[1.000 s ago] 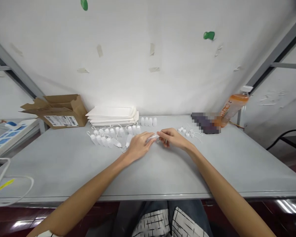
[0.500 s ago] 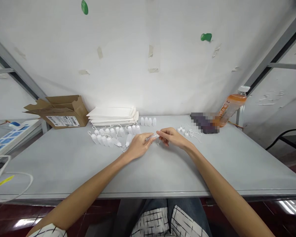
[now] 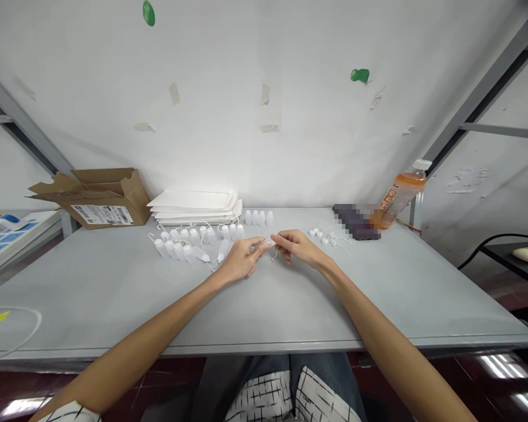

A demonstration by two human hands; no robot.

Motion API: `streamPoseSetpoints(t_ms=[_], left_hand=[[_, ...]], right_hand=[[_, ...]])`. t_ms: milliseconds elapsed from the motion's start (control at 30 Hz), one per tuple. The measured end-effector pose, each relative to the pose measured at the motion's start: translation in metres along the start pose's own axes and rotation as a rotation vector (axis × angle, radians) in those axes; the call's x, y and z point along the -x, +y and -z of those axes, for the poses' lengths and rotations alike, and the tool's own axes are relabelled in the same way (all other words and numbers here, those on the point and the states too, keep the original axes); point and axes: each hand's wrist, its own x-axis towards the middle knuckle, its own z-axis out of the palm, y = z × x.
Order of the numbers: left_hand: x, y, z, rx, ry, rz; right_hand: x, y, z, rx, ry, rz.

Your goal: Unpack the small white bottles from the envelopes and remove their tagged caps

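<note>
Over the middle of the table, my left hand [image 3: 241,259] has its fingers closed around the lower end of a small white bottle [image 3: 266,242]. The fingertips of my right hand [image 3: 298,246] pinch the other end, where the cap would be; my fingers partly hide it. A thin white cord [image 3: 274,255] dangles below the right fingers. Left of my hands stand several small white bottles with corded caps [image 3: 178,251], a few lying tilted. Behind them is a short row of white bottles without cords [image 3: 259,218]. Several loose white caps with cords [image 3: 325,236] lie right of my right hand.
A stack of white paper sheets or envelopes [image 3: 193,202] is at the back, beside an opened cardboard box [image 3: 101,199]. Back right are a dark flat item [image 3: 356,225], partly pixelated, and a leaning drink bottle [image 3: 398,199]. A white cable [image 3: 30,331] hangs at the left.
The view has shifted slightly, so everything appears a little further left. Both hands keep the same hold on the small bottle, with hardly any movement between them.
</note>
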Motion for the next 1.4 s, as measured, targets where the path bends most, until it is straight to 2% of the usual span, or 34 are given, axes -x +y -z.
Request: streamPoseSetpoints(t_ms=[233, 467, 567, 767, 900, 1200, 1400], left_hand=[[0.000, 0.001, -0.002, 0.099, -0.034, -0.004], [-0.003, 0.003, 0.000, 0.379, -0.128, 0.085], [-0.004, 0.004, 0.003, 0.456, -0.167, 0.095], [-0.006, 0.000, 0.006, 0.581, -0.218, 0.198], [-0.006, 0.000, 0.006, 0.604, -0.222, 0.189], [-0.005, 0.002, 0.004, 0.592, -0.214, 0.204], [-0.006, 0.003, 0.004, 0.656, -0.217, 0.188]], right_hand=[[-0.002, 0.004, -0.003, -0.015, -0.002, 0.008], [0.003, -0.007, 0.005, -0.007, -0.033, 0.039], [0.006, -0.013, 0.007, -0.010, -0.021, 0.057], [0.009, -0.017, 0.008, -0.038, -0.008, 0.134], [0.009, -0.015, 0.009, -0.057, -0.027, 0.157], [0.007, -0.016, 0.007, -0.032, 0.078, 0.183], [0.006, -0.015, 0.008, -0.080, 0.101, 0.229]])
